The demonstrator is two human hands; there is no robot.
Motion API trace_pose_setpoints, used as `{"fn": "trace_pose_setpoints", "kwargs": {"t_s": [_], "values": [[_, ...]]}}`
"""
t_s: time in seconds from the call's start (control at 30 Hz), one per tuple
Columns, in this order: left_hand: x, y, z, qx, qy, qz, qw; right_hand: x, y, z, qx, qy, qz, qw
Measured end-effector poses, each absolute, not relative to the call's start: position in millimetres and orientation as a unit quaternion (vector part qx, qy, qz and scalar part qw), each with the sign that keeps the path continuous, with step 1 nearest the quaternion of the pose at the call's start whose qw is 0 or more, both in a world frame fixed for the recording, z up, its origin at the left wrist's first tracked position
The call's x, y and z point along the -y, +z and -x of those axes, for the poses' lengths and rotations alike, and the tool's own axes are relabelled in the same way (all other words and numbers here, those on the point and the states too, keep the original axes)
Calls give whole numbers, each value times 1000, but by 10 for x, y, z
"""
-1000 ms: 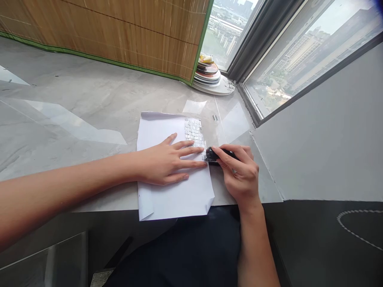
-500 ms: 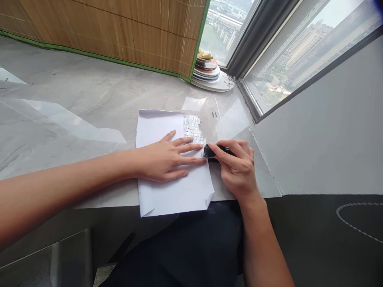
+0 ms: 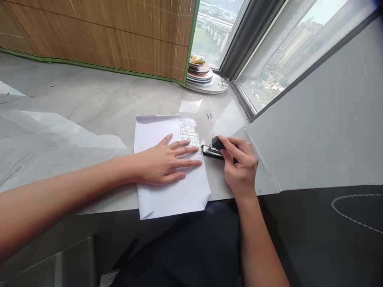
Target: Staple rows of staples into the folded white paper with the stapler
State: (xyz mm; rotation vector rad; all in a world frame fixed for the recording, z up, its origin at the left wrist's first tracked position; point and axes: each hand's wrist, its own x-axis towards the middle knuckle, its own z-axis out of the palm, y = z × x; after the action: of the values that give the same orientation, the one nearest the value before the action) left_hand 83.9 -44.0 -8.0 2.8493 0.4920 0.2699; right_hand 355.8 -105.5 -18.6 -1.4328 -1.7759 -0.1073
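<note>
My left hand [image 3: 164,161] lies flat with fingers spread on a white sheet of paper [image 3: 176,199]. The sheet's near corners are folded or creased, and its near edge juts past the counter's front edge. Dense rows of staples [image 3: 189,131] cover a strip along its upper right side, partly under my fingertips. Just off the paper's right edge, my right hand [image 3: 241,159] grips a black stapler [image 3: 213,150]. The stapler's top arm is raised from its base, showing metal inside, and its front end points at the paper. My palm hides its rear.
The paper rests on a grey marbled counter [image 3: 89,95]. Loose staple strips [image 3: 209,116] lie beyond the stapler. Stacked plates [image 3: 203,77] stand in the corner by the window [image 3: 269,63], beside a green-edged bamboo blind [image 3: 119,36]. A white wall panel [image 3: 323,119] bounds the right.
The stapler has come off the paper's right edge, and its top arm has lifted from the base. My right hand has risen with that arm. My left hand stays flat on the paper.
</note>
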Motion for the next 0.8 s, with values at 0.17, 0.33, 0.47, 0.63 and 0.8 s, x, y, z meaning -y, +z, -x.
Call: {"fn": "trace_pose_setpoints", "kwargs": {"t_s": [0.17, 0.33, 0.47, 0.63, 0.8], "values": [[430, -84, -847, -174, 86, -974, 119, 1021, -204, -3575, 672, -62, 602, 427], [435, -70, -862, -172, 91, -973, 126, 1008, -260, -3623, 619, -26, 677, 397], [333, 19, -793, -205, 216, -927, 227, 1040, -146, -3574, 568, -68, 694, 438], [-55, 104, -527, -277, 550, -657, 435, 1023, 186, -3017, 623, 21, 649, 436], [-286, 148, -292, -294, 587, -503, 562, 836, 162, -2207, 717, 140, 592, 341]]}}
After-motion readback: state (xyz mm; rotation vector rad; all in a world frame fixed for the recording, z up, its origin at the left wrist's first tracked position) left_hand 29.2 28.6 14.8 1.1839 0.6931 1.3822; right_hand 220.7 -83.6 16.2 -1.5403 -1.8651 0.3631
